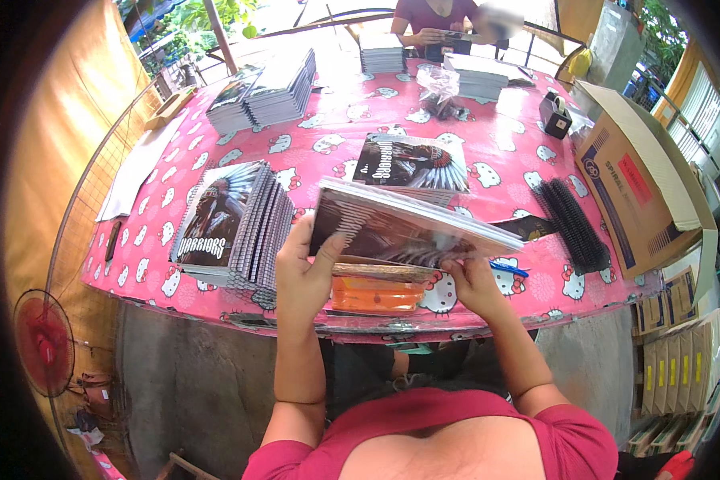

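Note:
Both my hands hold a dark-covered notebook [392, 232] tilted up above the near part of the table, its white page edges along the top. I cannot tell whether it is one thick notebook or a few together. My left hand [310, 260] grips its left end, thumb across the cover. At the lower right edge, my right hand [474, 282] pinches it with bent fingers. Behind it lies a stack of notebooks with a feathered headdress cover [412, 160]. Left of my left hand stands a stack of spiral-bound notebooks [224, 220]. Orange packs [376, 294] lie just below the held notebook.
Black spiral coils [572, 228] and a blue pen [510, 270] lie to the right, near an open cardboard box [644, 176]. A tape dispenser [555, 116] sits farther back. More notebook stacks [276, 96] stand far left. Across the table another person's hands [436, 37] work.

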